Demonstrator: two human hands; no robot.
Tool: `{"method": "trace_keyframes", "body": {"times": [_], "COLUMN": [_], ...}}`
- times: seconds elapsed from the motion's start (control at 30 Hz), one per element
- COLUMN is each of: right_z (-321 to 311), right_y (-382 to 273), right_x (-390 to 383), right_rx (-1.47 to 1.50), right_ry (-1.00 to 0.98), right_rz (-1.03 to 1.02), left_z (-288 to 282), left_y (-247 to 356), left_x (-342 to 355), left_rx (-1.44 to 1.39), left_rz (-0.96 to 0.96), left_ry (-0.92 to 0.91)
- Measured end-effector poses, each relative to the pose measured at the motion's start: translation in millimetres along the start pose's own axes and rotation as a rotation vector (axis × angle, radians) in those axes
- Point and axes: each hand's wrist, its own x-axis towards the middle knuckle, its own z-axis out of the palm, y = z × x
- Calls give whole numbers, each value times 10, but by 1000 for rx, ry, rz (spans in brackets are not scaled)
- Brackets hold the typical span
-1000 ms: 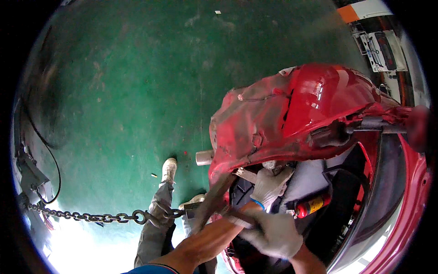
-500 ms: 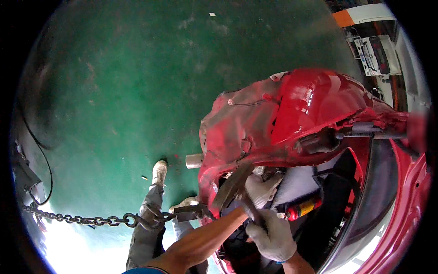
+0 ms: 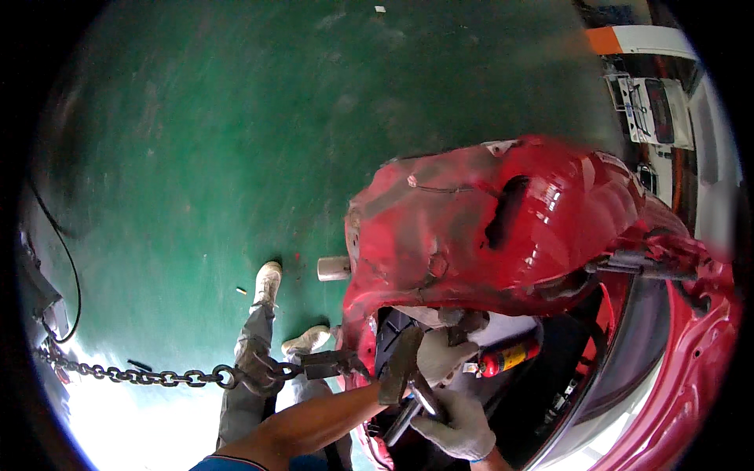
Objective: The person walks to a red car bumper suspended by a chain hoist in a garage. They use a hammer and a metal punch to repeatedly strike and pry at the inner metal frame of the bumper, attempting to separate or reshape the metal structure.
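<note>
A hammer (image 3: pixel 404 369) sits under the crumpled red car panel (image 3: pixel 487 228), its handle wrapped in the gloved right hand (image 3: pixel 458 424), grip closed round it, while the gloved left hand (image 3: pixel 441 352), seemingly curled on the panel's lower edge, steadies it beside the taut chain (image 3: pixel 141 375)

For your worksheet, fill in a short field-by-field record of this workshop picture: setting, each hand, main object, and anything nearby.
Setting: green floor, seen from above
Main object: dented red car body panel
Left hand: gloved left hand, against the panel's lower edge
Right hand: gloved right hand, gripping a metal tool handle
Nearby: chain hooked to a clamp; small red cylinder; person's shoes
</note>
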Motion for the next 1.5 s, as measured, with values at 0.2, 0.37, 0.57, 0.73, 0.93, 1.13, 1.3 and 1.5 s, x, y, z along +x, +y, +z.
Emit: {"method": "trace_keyframes", "body": {"times": [0.2, 0.37, 0.57, 0.73, 0.93, 1.13, 1.3, 1.5], "right_z": [-72, -146, -200, -370, -366, -297, -239, -217], "right_y": [-334, -403, -510, -1037, -1102, -1365, -1175, -1082], "right_x": [-25, 25, 77, 171, 147, 302, 392, 419], "right_rx": [-346, -338, -713, -719, -716, -411, -1047, -1081], "right_ry": [58, 68, 7, -50, 307, 240, 372, 369], "right_rz": [69, 125, 49, 269, 0, 474, 325, 97], "left_z": [-160, -381, -365, -392, -298, -176, -142, -164], "left_y": [-442, -743, -544, -309, -111, -128, 152, 231], "left_x": [-136, -241, -418, -418, -436, -166, -225, -296], "left_rx": [-96, -37, -151, -113, -127, 41, -51, -216], "left_rz": [31, -14, 49, -66, -115, 128, -12, -27], "left_ry": [39, 10, -26, -19, -74, -203, -178, -134]}}
